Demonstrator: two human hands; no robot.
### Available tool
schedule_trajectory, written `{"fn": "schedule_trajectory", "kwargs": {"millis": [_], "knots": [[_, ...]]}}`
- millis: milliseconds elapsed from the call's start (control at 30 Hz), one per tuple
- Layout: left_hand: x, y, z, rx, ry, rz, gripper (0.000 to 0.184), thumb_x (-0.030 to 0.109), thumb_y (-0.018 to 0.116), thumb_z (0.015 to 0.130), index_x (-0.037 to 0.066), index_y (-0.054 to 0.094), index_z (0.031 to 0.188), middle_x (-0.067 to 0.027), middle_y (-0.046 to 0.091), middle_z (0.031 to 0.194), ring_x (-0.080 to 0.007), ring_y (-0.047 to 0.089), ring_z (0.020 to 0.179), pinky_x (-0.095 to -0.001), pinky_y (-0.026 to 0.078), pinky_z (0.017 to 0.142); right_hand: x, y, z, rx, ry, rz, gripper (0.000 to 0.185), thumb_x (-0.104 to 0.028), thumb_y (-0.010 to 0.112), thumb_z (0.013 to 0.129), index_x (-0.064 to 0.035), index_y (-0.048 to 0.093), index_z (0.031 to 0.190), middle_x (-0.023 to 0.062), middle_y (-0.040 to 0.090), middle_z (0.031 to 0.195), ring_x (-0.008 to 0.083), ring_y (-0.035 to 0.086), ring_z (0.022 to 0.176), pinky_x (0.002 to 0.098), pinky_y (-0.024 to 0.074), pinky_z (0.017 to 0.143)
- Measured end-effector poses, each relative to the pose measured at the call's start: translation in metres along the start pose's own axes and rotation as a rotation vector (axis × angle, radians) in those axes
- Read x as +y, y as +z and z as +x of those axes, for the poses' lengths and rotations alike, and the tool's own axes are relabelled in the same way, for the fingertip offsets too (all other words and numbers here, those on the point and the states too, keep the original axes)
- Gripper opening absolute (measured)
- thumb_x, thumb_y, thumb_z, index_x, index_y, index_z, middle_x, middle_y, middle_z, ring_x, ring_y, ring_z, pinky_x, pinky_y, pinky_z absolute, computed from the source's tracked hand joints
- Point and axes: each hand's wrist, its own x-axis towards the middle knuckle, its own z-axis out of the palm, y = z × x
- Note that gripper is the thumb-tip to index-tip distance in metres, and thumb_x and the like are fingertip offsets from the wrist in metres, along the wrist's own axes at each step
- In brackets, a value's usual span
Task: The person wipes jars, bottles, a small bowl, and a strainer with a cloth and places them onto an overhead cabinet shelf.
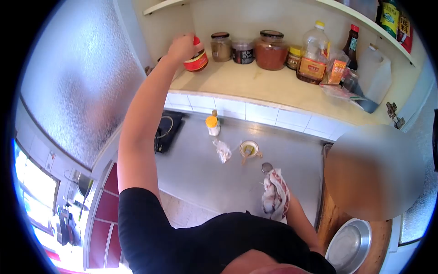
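- At the far left of the shelf [232, 81], a red-labelled jar [196, 63] sits under the left hand [183, 47], whose grip is closed round its upper part; whether its base touches the shelf I cannot tell.
- Near the right side of the metal worktop [196, 180], the right hand [291, 204] holds a bunched, patterned cloth [275, 194], its fingers mostly hidden by the folds.
- Just beyond the cloth's far end lies a small round lid [267, 168].
- Left of that, and a little farther, is a small round dish [249, 149] with something greenish inside.
- Farther left are a crumpled plastic bag [222, 151] and, beyond it, a yellow-lidded jar [213, 127].
- A black hob [169, 132] stands at the worktop's far left.
- Right of the red-labelled jar, the shelf carries a dark-lidded glass jar [221, 49], a black-labelled tub [243, 54], a large jar of reddish-brown contents [271, 52] and a yellow-capped oil bottle [313, 59].
- At the near right, a metal basin [365, 244] rests on a wooden surface [329, 214].
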Motion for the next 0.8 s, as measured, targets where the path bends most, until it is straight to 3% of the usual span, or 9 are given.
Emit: {"fn": "schedule_trajectory", "kwargs": {"millis": [100, 200, 300, 400, 500, 600, 700, 767, 800], "knots": [[-0.022, 0.03, 0.038, -0.13, -0.032, 0.004, 0.048, 0.041, 0.057, 0.083, 0.005, 0.057, 0.116, -0.0218, 0.056, 0.116, -0.0371, 0.054, 0.107, -0.0447, 0.045, 0.091, -0.018, 0.004, -0.026, 0.448, 0.094, -0.177, 0.013, -0.027, 0.055, 0.09, -0.0139, 0.056, 0.087, 0.002, 0.054, 0.072, 0.0147, 0.054, 0.058, 0.0302, 0.0448, 0.05], [-0.027, 0.052, 0.06, -0.065, 0.009, 0.067, 0.044, 0.037, 0.058, 0.084, 0.006, 0.058, 0.114, -0.0212, 0.061, 0.106, -0.036, 0.059, 0.099, -0.0431, 0.048, 0.086, -0.01, -0.047, -0.017, 0.488, 0.047, -0.072, 0.009, -0.022, 0.055, 0.09, -0.0133, 0.053, 0.086, 0.0009, 0.052, 0.074, 0.015, 0.054, 0.061, 0.0314, 0.0463, 0.051], [-0.04, 0.085, 0.089, -0.087, 0.037, 0.08, 0.041, 0.034, 0.056, 0.085, 0.005, 0.057, 0.114, -0.0212, 0.061, 0.107, -0.0371, 0.058, 0.099, -0.0438, 0.047, 0.086, -0.023, -0.026, -0.036, 0.589, -0.004, 0.054, 0.012, -0.025, 0.056, 0.089, -0.0133, 0.053, 0.086, 0.0012, 0.052, 0.075, 0.0156, 0.054, 0.059, 0.0313, 0.046, 0.05], [-0.038, 0.103, 0.106, -0.137, 0.06, 0.049, 0.04, 0.034, 0.053, 0.087, 0.006, 0.057, 0.116, -0.0199, 0.058, 0.113, -0.0372, 0.054, 0.108, -0.0457, 0.043, 0.092, -0.022, -0.029, -0.041, 0.576, -0.05, 0.108, 0.014, -0.027, 0.055, 0.09, -0.0131, 0.052, 0.086, 0.0011, 0.052, 0.075, 0.015, 0.054, 0.061, 0.0306, 0.0456, 0.051], [-0.055, 0.129, 0.129, -0.158, 0.177, -0.185, 0.041, 0.033, 0.05, 0.089, 0.009, 0.054, 0.121, -0.0201, 0.058, 0.114, -0.0375, 0.05, 0.113, -0.0456, 0.038, 0.098, -0.012, -0.045, -0.037, 0.574, -0.076, 0.181, 0.014, -0.027, 0.054, 0.09, -0.0133, 0.053, 0.087, 0.0011, 0.052, 0.075, 0.0151, 0.055, 0.062, 0.0306, 0.0459, 0.053], [-0.061, 0.149, 0.136, 0.043, 0.1, -0.245, 0.05, 0.036, 0.05, 0.086, 0.013, 0.048, 0.13, -0.0177, 0.051, 0.127, -0.0379, 0.038, 0.125, -0.0465, 0.03, 0.104, 0.0, -0.057, -0.029, 0.584, -0.103, 0.189, 0.014, -0.027, 0.053, 0.091, -0.0139, 0.053, 0.087, 0.0014, 0.052, 0.075, 0.0158, 0.054, 0.063, 0.0314, 0.0455, 0.054], [-0.045, 0.135, 0.123, 0.012, -0.016, -0.384, 0.068, 0.047, 0.056, 0.079, 0.017, 0.041, 0.138, -0.0144, 0.038, 0.141, -0.0373, 0.023, 0.134, -0.0506, 0.023, 0.107, 0.007, -0.068, -0.025, 0.643, -0.106, 0.174, 0.015, -0.027, 0.052, 0.091, -0.014, 0.053, 0.085, 0.0019, 0.052, 0.075, 0.0172, 0.054, 0.062, 0.0322, 0.0448, 0.054], [-0.02, 0.109, 0.098, -0.09, 0.015, -0.249, 0.077, 0.046, 0.064, 0.072, 0.013, 0.04, 0.137, -0.0202, 0.036, 0.141, -0.0395, 0.03, 0.131, -0.0473, 0.025, 0.108, -0.001, -0.059, -0.022, 0.739, -0.008, 0.148, 0.016, -0.027, 0.05, 0.091, -0.0138, 0.053, 0.083, 0.0023, 0.051, 0.075, 0.018, 0.053, 0.062, 0.0324, 0.0446, 0.054], [-0.01, 0.103, 0.088, -0.14, 0.029, -0.183, 0.082, 0.045, 0.067, 0.068, 0.011, 0.04, 0.137, -0.0232, 0.035, 0.141, -0.0407, 0.033, 0.129, -0.0456, 0.025, 0.108, 0.015, -0.087, -0.014, 0.652, -0.133, -0.169, 0.016, -0.027, 0.05, 0.091, -0.0136, 0.053, 0.082, 0.0023, 0.051, 0.074, 0.018, 0.053, 0.062, 0.0326, 0.0443, 0.054]]}}
